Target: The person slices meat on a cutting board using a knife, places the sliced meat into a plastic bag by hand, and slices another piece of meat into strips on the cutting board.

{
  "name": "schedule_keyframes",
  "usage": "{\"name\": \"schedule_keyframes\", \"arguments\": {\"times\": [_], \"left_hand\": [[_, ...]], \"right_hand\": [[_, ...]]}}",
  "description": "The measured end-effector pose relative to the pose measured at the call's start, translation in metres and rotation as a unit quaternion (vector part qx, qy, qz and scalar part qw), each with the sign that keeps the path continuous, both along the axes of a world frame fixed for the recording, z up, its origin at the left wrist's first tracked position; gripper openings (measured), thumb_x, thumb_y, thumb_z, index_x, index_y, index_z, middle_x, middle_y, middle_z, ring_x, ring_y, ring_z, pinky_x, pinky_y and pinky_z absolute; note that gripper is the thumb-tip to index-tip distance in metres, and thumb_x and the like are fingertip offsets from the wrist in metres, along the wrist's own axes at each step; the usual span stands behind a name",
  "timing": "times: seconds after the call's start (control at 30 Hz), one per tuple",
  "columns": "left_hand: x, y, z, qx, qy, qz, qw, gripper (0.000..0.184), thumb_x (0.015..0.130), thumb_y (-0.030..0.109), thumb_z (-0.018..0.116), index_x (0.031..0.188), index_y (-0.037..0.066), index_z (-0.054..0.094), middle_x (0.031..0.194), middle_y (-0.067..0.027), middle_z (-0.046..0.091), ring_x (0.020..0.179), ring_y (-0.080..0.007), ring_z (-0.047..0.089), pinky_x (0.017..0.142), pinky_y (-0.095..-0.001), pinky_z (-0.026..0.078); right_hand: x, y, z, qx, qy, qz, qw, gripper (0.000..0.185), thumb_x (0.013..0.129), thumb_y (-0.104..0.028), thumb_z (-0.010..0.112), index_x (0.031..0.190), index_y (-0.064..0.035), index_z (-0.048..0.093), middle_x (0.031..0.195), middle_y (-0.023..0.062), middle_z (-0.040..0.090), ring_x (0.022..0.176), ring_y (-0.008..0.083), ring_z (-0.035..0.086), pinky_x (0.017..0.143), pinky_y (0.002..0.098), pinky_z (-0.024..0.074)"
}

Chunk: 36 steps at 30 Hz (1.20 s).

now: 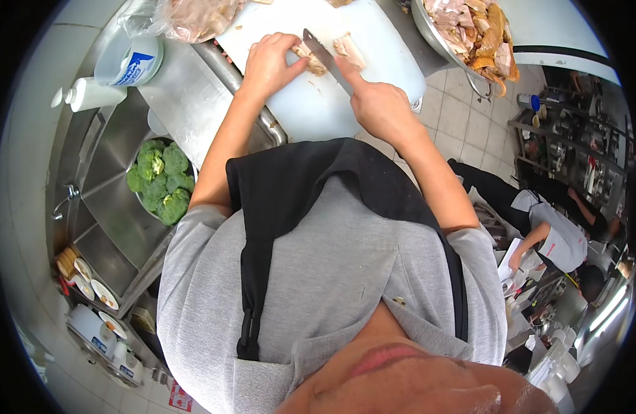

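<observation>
A co-worker (556,238) in a gray top holds white paper (509,263) at the right side of a restaurant-style kitchen, near loaded metal shelves (597,155) and well apart from the camera wearer's 2 bare hands. At left, a faucet (69,196) serves a stainless-steel sink (111,176), with a white pump bottle (97,94) beside its far end. No object stands between the hands and the meat on the white cutting board (399,65).

The left hand (271,65) bends over 1 piece of cooked meat (314,62), its grip partly closed, with fingertips and thumb against the piece's left side. The right hand (383,107) has its grip closed on a knife (322,51), index finger extended along the blade, which lies slantwise just right of that piece. A second piece of meat (350,52) rests across the blade, near the right index finger.

Beyond the board's right edge, a metal bowl (436,50) holds a heap of cut, skin-on meat. A plastic bag (193,17) at upper left contains more meat, near a translucent tub (140,63) with a blue label. Broccoli heads (159,178) fill a round container at the sink's right side.
</observation>
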State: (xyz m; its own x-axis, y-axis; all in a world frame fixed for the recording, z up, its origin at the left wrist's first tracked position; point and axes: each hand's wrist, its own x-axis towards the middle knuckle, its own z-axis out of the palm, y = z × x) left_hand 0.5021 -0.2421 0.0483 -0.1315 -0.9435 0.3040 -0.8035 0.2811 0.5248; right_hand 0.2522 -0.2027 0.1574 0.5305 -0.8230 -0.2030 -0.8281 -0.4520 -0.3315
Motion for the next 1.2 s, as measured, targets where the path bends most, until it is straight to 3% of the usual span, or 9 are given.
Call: {"name": "schedule_keyframes", "arguments": {"times": [0.27,0.63,0.73,1.07,1.2], "left_hand": [[-0.002,-0.001,0.002,0.036,-0.022,0.008,0.999,0.038,0.081,0.032,0.084,0.111,0.011,0.074,0.110,-0.0061,0.073,0.112,-0.0299,0.065,0.096,-0.0466,0.049],[-0.003,0.000,0.002,0.022,-0.018,0.013,1.000,0.037,0.081,0.031,0.084,0.111,0.011,0.074,0.109,-0.0069,0.074,0.111,-0.0308,0.066,0.095,-0.0466,0.050],[-0.001,0.001,0.000,0.018,-0.007,0.014,1.000,0.036,0.082,0.032,0.083,0.111,0.012,0.074,0.109,-0.0073,0.074,0.111,-0.0315,0.066,0.096,-0.0466,0.050],[0.002,-0.002,-0.006,0.027,0.017,0.016,0.999,0.030,0.083,0.030,0.080,0.105,0.010,0.072,0.108,-0.0085,0.074,0.108,-0.0329,0.066,0.095,-0.0469,0.050],[0.002,-0.002,-0.006,0.024,0.024,0.014,0.999,0.030,0.083,0.030,0.080,0.104,0.010,0.073,0.107,-0.0075,0.074,0.108,-0.0323,0.066,0.094,-0.0471,0.050]], "right_hand": [[0.007,-0.012,-0.007,0.019,-0.006,-0.006,1.000,0.075,0.093,-0.008,0.056,0.164,-0.0235,0.037,0.082,0.0221,0.073,0.078,0.0421,0.072,0.077,0.0532,0.0564],[0.002,0.004,-0.048,-0.010,-0.038,-0.023,0.999,0.078,0.093,-0.008,0.060,0.165,-0.0250,0.036,0.082,0.0164,0.074,0.077,0.0394,0.072,0.075,0.0510,0.0569],[-0.019,0.013,-0.030,0.004,-0.028,-0.012,1.000,0.078,0.091,-0.007,0.058,0.165,-0.0190,0.036,0.079,0.0167,0.074,0.075,0.0375,0.072,0.071,0.0515,0.0565],[-0.001,0.007,-0.013,-0.028,-0.037,-0.009,0.999,0.078,0.090,-0.007,0.059,0.164,-0.0189,0.037,0.075,0.0182,0.072,0.071,0.0387,0.071,0.071,0.0524,0.0561],[-0.001,0.006,-0.016,0.007,-0.010,-0.017,1.000,0.075,0.094,-0.008,0.058,0.164,-0.0248,0.036,0.077,0.0200,0.072,0.074,0.0409,0.071,0.074,0.0529,0.0568]]}}
